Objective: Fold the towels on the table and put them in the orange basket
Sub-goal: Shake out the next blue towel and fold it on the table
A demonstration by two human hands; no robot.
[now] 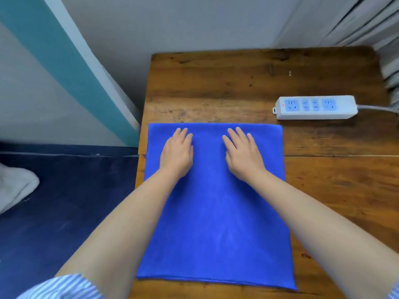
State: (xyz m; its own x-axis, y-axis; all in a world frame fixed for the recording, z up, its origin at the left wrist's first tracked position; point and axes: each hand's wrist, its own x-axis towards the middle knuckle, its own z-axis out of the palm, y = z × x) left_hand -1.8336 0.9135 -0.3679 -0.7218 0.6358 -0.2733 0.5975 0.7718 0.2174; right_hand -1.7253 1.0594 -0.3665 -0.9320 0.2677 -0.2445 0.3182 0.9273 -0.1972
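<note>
A blue towel point(216, 212) lies flat on the left part of the wooden table point(323, 180), folded into a rectangle with layered edges showing along its near side. My left hand point(177, 154) rests palm down on the towel's far left part, fingers close together. My right hand point(244, 154) rests palm down on its far right part, fingers slightly spread. Both hands press flat and grip nothing. No orange basket is in view.
A white power strip point(316, 107) with its cable running right lies on the table behind the towel's right corner. The table's left edge borders a dark blue floor point(64, 201). A white cloth bundle point(15, 184) lies at the far left.
</note>
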